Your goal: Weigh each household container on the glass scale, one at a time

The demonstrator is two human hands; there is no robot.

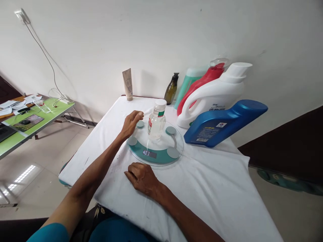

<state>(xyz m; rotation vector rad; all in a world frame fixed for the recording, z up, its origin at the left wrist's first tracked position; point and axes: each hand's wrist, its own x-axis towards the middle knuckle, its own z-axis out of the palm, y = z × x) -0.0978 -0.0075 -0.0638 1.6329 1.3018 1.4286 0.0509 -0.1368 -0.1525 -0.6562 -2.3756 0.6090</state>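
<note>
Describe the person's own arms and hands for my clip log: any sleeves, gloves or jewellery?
Both forearms are bare. The left hand and right hand show no gloves, and no rings or watch can be seen. A teal short sleeve covers the left upper arm; the right arm's sleeve is out of view.
</note>
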